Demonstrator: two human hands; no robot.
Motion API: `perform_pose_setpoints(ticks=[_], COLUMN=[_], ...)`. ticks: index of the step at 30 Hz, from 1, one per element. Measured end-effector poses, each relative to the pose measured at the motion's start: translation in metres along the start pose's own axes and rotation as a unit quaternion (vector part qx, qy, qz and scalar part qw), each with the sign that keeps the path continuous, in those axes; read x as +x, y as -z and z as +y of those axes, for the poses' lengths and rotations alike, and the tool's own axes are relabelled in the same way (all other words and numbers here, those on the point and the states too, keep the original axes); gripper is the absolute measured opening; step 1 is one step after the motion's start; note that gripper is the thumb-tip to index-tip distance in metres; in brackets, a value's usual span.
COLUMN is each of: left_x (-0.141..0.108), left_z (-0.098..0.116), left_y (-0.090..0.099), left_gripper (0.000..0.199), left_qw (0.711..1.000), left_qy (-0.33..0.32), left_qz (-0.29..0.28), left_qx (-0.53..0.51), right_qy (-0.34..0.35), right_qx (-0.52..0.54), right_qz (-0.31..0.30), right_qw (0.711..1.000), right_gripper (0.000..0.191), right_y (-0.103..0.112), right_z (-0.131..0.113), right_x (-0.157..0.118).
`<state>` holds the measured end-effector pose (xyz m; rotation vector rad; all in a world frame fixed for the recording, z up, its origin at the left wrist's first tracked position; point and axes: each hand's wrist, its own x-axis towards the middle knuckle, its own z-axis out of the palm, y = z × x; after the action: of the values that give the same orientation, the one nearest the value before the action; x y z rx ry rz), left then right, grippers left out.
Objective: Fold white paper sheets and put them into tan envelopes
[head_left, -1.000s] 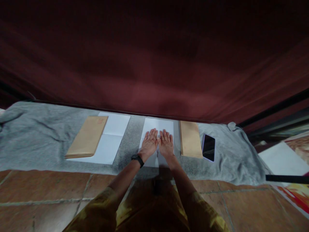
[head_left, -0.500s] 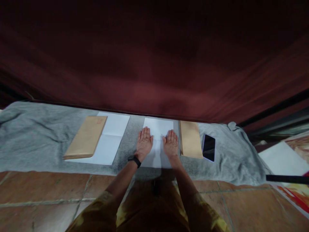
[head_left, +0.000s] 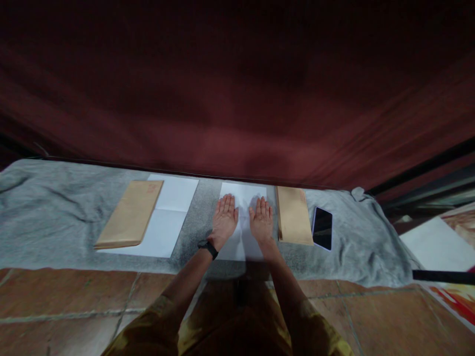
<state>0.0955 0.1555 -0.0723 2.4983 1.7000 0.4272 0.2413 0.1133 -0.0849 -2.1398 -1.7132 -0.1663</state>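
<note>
A white sheet of paper (head_left: 241, 249) with a faint crease lies on the grey cloth in front of me. My left hand (head_left: 224, 217), with a dark watch at the wrist, is over the sheet's left side, fingers stretched out and thumb pointing inward. Mirroring it on the right side is my right hand (head_left: 261, 221), also extended and holding nothing. Shadows show around the fingers; whether the palms press on the paper I cannot tell. Right of the sheet lies a stack of brown envelopes (head_left: 295, 217).
To the left, more brown envelopes (head_left: 129, 212) rest on creased white paper (head_left: 168, 230). A phone (head_left: 322, 228) lies right of the right-hand envelopes. The grey cloth (head_left: 55, 212) meets a dark red upright surface (head_left: 222, 143) behind; floor tiles (head_left: 389, 316) show in front.
Both hands have shifted slightly inward, toward each other, over the sheet, fingers still straight. The view has tilted a little; the envelopes and phone stay where they were.
</note>
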Motion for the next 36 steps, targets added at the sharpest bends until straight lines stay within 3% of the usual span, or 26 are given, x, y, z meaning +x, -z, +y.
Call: perform_pose_setpoints(ticks=[5, 10, 14, 22, 36], left_x=[0.018, 0.029, 0.029, 0.030, 0.030], left_z=[0.005, 0.004, 0.003, -0.004, -0.015], left_y=[-0.004, -0.009, -0.010, -0.013, -0.011], left_gripper=[0.060, 0.060, 0.060, 0.063, 0.062], left_qw=[0.995, 0.992, 0.995, 1.000, 0.998], left_qy=[-0.087, -0.099, -0.083, -0.003, 0.059], left_qz=[-0.044, -0.076, -0.059, -0.030, 0.027], left_qx=[-0.021, -0.013, -0.007, 0.008, 0.006], right_qy=[0.057, 0.067, 0.058, 0.019, -0.049], right_qx=[0.035, 0.039, 0.024, 0.001, -0.001], right_qz=[-0.095, -0.134, -0.117, -0.027, 0.008], right_qw=[0.993, 0.988, 0.991, 0.999, 0.999], right_gripper=[0.054, 0.054, 0.055, 0.059, 0.064], right_y=[0.001, -0.005, -0.009, -0.018, -0.015], right_z=[-0.015, -0.019, -0.014, 0.001, 0.009], right_x=[0.021, 0.030, 0.029, 0.027, 0.029])
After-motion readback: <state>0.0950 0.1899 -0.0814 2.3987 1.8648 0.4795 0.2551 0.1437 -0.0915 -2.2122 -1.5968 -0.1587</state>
